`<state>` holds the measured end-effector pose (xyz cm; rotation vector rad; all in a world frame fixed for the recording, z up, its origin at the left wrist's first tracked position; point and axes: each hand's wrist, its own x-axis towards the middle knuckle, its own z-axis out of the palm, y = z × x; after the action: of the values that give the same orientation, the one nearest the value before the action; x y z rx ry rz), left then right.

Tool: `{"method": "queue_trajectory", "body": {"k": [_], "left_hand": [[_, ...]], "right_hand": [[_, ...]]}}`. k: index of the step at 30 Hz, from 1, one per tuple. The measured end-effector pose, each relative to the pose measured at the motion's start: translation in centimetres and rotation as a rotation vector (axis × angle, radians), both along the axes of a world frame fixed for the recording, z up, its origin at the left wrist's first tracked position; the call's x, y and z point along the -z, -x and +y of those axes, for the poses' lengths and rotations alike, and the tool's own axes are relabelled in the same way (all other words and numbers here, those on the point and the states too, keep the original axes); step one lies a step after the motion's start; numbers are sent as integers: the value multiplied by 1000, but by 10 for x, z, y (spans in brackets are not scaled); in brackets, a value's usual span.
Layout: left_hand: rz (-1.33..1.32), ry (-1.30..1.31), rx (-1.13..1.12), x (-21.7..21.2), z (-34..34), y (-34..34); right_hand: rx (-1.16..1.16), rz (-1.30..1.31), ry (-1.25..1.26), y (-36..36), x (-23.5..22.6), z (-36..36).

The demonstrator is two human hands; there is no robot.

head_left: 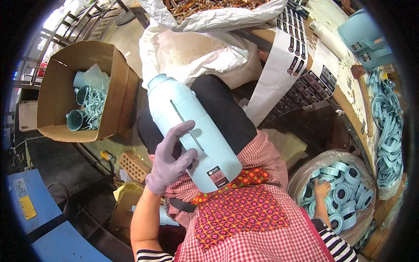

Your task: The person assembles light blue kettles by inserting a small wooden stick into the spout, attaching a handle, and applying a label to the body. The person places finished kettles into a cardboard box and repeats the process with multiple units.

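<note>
Gloved left hand [169,159] gripping a pale blue plastic flask body [192,131].
Bare right hand [323,188], at four o'clock, closes among pale blue round plastic lids [345,183] in a clear bag.

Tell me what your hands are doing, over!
Left hand, gloved, grips pale blue flask body on lap. Right hand down in bag of blue lids. Nothing blocking either.

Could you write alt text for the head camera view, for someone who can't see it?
A gloved left hand holds a pale blue bottle on the lap, while the right hand reaches into a bag of blue caps.
</note>
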<state>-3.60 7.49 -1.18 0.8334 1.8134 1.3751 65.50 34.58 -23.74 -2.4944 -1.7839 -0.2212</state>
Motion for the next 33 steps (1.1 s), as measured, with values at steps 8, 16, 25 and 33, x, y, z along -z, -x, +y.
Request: {"method": "queue_trajectory", "body": {"k": [8,16,25,33], "left_hand": [[320,194,-243,-18,-5,-8],[869,4,-94,49,-31,-66],[527,-125,-606,20,30,106],[-595,-2,-248,41,27,178]], "right_hand": [[-166,-319,38,21,-12,-62],[343,116,-196,-16,-42,-14],[579,216,-375,-32,-55,-14],[-485,817,-735,153,-149,-7]]}}
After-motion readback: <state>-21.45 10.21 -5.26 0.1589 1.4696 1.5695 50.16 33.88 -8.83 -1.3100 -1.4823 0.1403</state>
